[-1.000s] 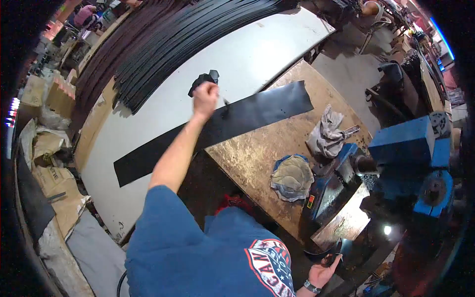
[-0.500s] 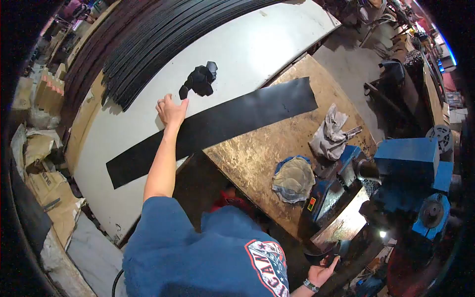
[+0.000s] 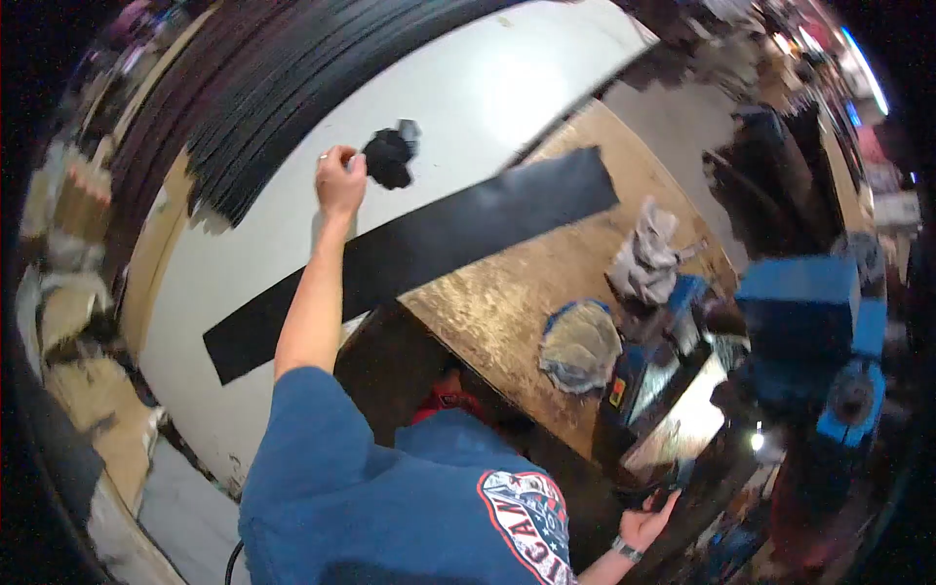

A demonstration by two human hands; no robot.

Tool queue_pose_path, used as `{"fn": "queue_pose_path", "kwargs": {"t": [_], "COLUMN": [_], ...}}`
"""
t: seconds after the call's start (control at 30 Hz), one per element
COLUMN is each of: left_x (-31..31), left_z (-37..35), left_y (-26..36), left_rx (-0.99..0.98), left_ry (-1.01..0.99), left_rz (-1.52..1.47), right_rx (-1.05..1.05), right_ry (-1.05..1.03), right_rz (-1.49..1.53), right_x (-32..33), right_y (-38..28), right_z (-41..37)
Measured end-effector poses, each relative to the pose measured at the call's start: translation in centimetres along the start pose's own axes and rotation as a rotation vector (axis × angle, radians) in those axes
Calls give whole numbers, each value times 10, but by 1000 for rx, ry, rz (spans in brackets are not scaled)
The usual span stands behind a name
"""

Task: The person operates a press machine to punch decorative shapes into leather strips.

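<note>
My left hand (image 3: 340, 182) is over the white tabletop, fingers curled together at the left side of a small heap of black cut pieces (image 3: 390, 158). Whatever its fingertips pinch is hidden and blurred. Below that hand, a long black strip (image 3: 419, 255), smooth like leather or rubber, lies across the white table and the wooden bench; my forearm crosses over it. At the lower right, my right hand (image 3: 645, 526), with a watch on the wrist, is beside the blue machine (image 3: 799, 292). Its fingers are bent around something dark that I cannot make out.
Long black strips (image 3: 283, 107) are stacked along the far side of the white table (image 3: 487, 88). On the wooden bench (image 3: 507, 283) lie a grey cloth (image 3: 647, 255) and a round, cloth-covered pad (image 3: 580, 346). A lit lamp (image 3: 757, 442) shines by the machine.
My left hand has moved up slightly and its fingers have drawn together. The small black piece at its fingertips no longer shows apart from the heap. My right hand stays near the machine.
</note>
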State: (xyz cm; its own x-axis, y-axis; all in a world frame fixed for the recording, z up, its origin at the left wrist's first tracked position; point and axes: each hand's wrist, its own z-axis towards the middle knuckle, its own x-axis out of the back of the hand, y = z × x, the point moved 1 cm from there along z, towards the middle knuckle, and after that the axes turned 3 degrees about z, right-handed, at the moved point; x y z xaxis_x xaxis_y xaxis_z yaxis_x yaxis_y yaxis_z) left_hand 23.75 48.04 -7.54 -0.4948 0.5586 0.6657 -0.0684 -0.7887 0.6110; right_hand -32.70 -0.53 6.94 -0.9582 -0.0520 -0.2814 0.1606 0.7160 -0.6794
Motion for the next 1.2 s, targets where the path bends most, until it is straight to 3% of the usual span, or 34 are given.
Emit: {"fn": "queue_pose_path", "kwargs": {"t": [0.03, 0.07, 0.1, 0.13, 0.17, 0.2, 0.23, 0.27, 0.33, 0.4, 0.53, 0.6, 0.7, 0.73, 0.77, 0.8, 0.9, 0.93, 1.03, 1.13, 1.2], "left_x": [15, 24, 32, 44, 50, 61, 62, 75, 82, 89, 77, 76, 80, 89, 92, 93, 92, 92, 82, 64, 51], "left_z": [-12, -33, -61, -99, -143, -188, -238, -270, -348, -397, -418, -432, -440, -442, -441, -440, -435, -432, -418, -404, -393], "left_y": [39, 80, 122, 168, 201, 238, 259, 298, 342, 383, 436, 448, 465, 475, 482, 485, 496, 498, 498, 490, 491], "left_rx": [28, 42, -120, -74, -4, -159, 60, -174, -96, 143, 239, 124, -235, -33, 48, 131, 26, 21, -23, -115, -71], "left_ry": [-66, -112, -190, -424, -732, -919, -1361, -1619, -1998, -2008, -1775, -1618, -1470, -1530, -1550, -1567, -1519, -1513, -1511, -1485, -1441], "left_rz": [-108, -186, -283, -382, -519, -543, -799, -771, -919, -1139, -827, -931, -864, -937, -933, -931, -883, -875, -778, -694, -648], "right_rx": [18, -42, -67, -37, -54, -28, -79, -35, -146, -174, -275, -293, -191, -144, -148, -167, -221, -74, 71, 196, 216], "right_ry": [69, -33, -32, -176, -131, -196, -157, -83, -100, -167, -346, -398, -445, -441, -561, -531, -431, -404, -439, -387, -402], "right_rz": [-10, 102, 113, 166, 203, 224, 273, 320, 331, 379, 391, 345, 236, 200, 262, 299, 419, 521, 686, 566, 387], "right_x": [7, -1, -23, -27, -22, -22, -36, -17, -12, -19, 18, 29, 26, 27, 32, 40, 70, 79, 127, 121, 110], "right_y": [-2, 2, 1, 3, 5, 5, 2, 6, 7, 5, -9, -15, -18, -20, -22, -26, -54, -60, -85, -117, -120], "right_z": [7, 6, -12, -15, -11, -8, -17, -2, 4, 0, 9, 17, 14, 14, 19, 25, 55, 69, 129, 143, 150]}}
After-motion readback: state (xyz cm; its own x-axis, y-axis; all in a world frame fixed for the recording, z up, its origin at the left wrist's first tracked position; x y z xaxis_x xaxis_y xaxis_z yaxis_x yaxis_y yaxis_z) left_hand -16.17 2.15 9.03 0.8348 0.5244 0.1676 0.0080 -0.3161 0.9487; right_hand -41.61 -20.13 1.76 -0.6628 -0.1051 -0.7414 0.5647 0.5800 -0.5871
